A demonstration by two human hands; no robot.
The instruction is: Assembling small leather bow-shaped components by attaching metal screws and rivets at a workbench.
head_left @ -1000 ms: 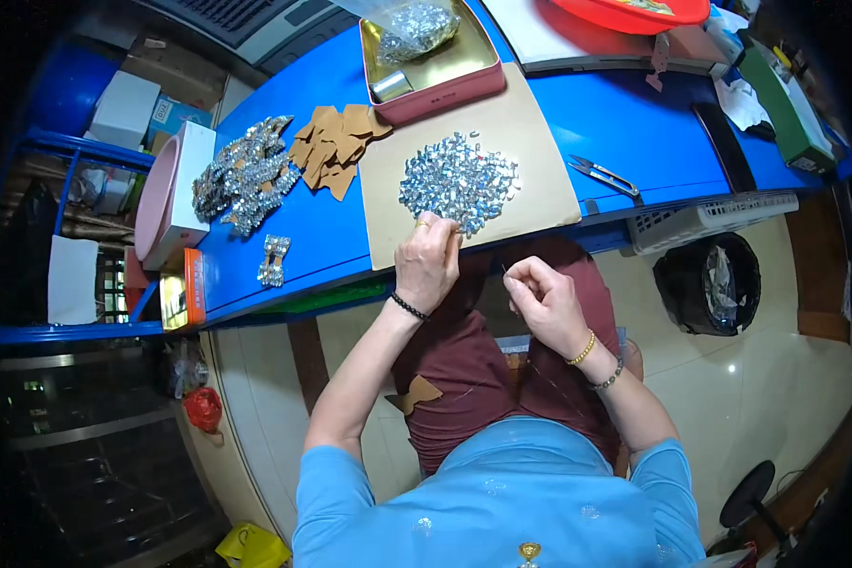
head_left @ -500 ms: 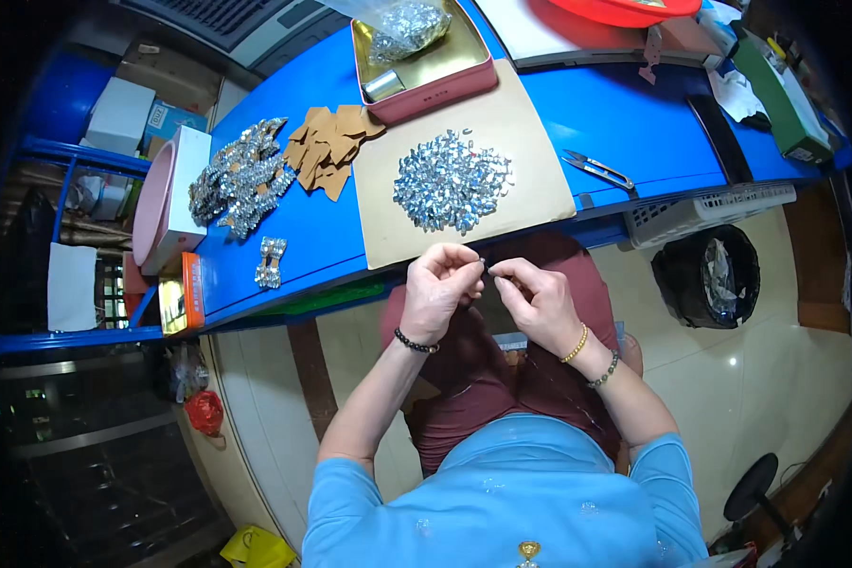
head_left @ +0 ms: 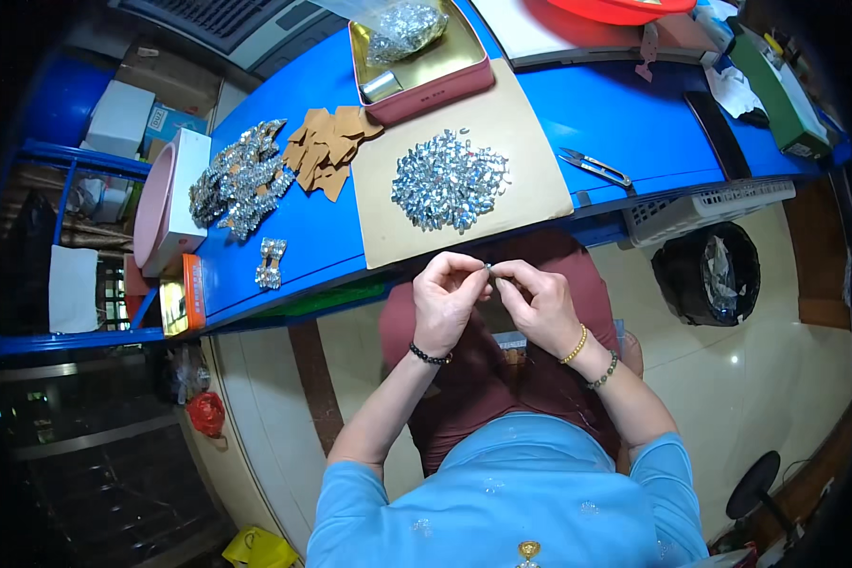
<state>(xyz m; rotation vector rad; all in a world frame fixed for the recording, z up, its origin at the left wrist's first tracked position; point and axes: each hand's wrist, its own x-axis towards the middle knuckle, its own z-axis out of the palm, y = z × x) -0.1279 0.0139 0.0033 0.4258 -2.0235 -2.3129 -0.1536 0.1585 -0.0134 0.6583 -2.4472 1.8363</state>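
Over my lap, just off the table's front edge, my left hand point(head_left: 452, 301) and my right hand point(head_left: 537, 299) meet at the fingertips, both pinched closed. A tiny shiny stone point(head_left: 488, 267) shows between the tips, seemingly in my left fingers. Whatever my right fingers pinch is too small to make out. Beyond my hands, a heap of loose silver rhinestones point(head_left: 450, 182) lies on a tan board point(head_left: 530, 194). Off to the left sits one finished-looking bow-shaped rhinestone piece point(head_left: 270, 263), near a pile of similar pieces point(head_left: 241, 180) and brown cut-out pieces point(head_left: 327, 150).
Behind the board stands a pink-sided tin point(head_left: 435, 95) with a bag of rhinestones point(head_left: 407, 30) and a thread spool point(head_left: 381, 87). Thread snips point(head_left: 596, 168) lie to the right on the blue table point(head_left: 625, 109). A white basket point(head_left: 705, 210) and black bin point(head_left: 705, 275) are below.
My left hand has shifted slightly right and its fingertips now come up against my right ones. A small shiny stone shows more clearly between them. The right hand has barely moved.
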